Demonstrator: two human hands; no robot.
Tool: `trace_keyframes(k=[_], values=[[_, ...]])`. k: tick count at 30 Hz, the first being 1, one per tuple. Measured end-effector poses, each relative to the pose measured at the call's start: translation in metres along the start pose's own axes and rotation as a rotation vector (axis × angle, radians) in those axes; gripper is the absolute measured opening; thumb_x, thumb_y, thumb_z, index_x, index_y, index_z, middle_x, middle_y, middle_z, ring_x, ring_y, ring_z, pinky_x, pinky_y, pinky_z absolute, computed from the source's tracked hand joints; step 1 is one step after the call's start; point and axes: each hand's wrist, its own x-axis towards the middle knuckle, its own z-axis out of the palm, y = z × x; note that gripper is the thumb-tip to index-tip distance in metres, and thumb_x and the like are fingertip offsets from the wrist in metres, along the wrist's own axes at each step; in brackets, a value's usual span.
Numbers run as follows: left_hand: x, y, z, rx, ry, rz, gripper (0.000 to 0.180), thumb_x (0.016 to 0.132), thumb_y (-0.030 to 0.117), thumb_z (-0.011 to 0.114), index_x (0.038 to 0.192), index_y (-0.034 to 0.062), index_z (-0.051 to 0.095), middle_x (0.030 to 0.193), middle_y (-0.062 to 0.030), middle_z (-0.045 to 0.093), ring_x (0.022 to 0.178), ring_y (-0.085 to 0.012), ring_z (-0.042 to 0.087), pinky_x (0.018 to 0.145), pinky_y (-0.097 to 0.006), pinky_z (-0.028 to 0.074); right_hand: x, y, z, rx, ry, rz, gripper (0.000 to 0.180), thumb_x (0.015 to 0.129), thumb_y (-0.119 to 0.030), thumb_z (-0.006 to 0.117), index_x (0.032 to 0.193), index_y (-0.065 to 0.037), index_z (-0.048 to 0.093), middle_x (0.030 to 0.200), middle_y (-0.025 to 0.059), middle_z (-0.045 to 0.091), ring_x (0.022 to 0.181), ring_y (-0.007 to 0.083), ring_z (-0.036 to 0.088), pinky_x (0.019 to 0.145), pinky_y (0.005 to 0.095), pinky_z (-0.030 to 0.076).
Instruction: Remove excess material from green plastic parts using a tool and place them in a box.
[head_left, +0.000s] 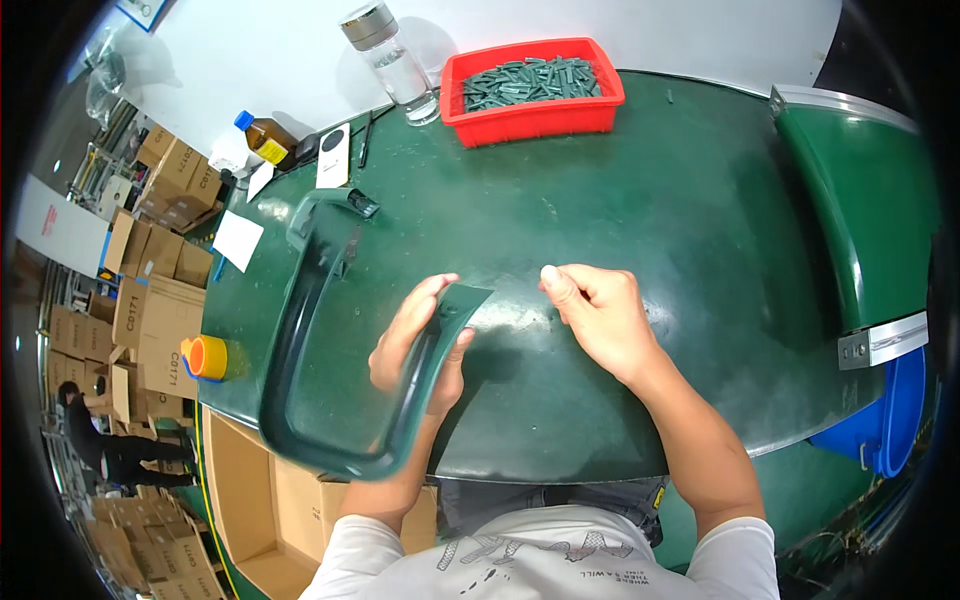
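My left hand grips one end of a dark green, glossy U-shaped strip, fingers on one side and thumb on the other. The strip curves down over my left forearm and back up to the far left, where its other end bends inward over the table. To the right of the gripped end, apart from it, my right hand is closed, thumb against the curled index finger. Whatever may be in that pinch is too small or hidden to make out. Both hands are above the green tabletop.
At the back, a red bin holds many small green pieces, beside a clear bottle. A brown bottle and an orange tape roll stand left. A cardboard box, green conveyor and blue tub flank the table.
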Motion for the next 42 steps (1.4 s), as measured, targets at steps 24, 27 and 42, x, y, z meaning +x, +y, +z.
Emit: trace_keyframes(k=[24, 27, 42], values=[[0.001, 0.009, 0.010, -1.007, -0.036, -0.775, 0.038, 0.079, 0.012, 0.070, 0.112, -0.0009, 0.056, 0.095, -0.0196, 0.062, 0.074, -0.0266, 0.065, 0.046, -0.026, 0.049, -0.006, -0.006, 0.005, -0.038, 0.154, -0.717, 0.023, 0.082, -0.021, 0.067, 0.078, 0.001, 0.066, 0.054, 0.0067, 0.051, 0.044, 0.0163, 0.046, 0.042, 0.0286, 0.036], [0.000, 0.009, 0.010, -1.005, -0.040, -0.776, 0.038, 0.080, 0.012, 0.070, 0.112, -0.0010, 0.056, 0.095, -0.0196, 0.062, 0.074, -0.0267, 0.065, 0.046, -0.026, 0.049, -0.005, -0.004, 0.006, -0.039, 0.162, -0.725, 0.023, 0.082, -0.021, 0.067, 0.078, 0.001, 0.066, 0.054, 0.0068, 0.051, 0.044, 0.0165, 0.046, 0.042, 0.0287, 0.036], [-0.005, 0.005, 0.009, -1.106, -0.181, -0.750, 0.042, 0.076, 0.018, 0.073, 0.112, 0.0012, 0.057, 0.099, -0.0253, 0.062, 0.069, -0.0307, 0.064, 0.043, -0.026, 0.047, 0.000, 0.004, -0.004, -0.148, 0.321, -0.413, 0.021, 0.086, -0.018, 0.064, 0.075, 0.000, 0.063, 0.056, 0.0084, 0.049, 0.048, 0.0174, 0.044, 0.046, 0.0301, 0.036]])
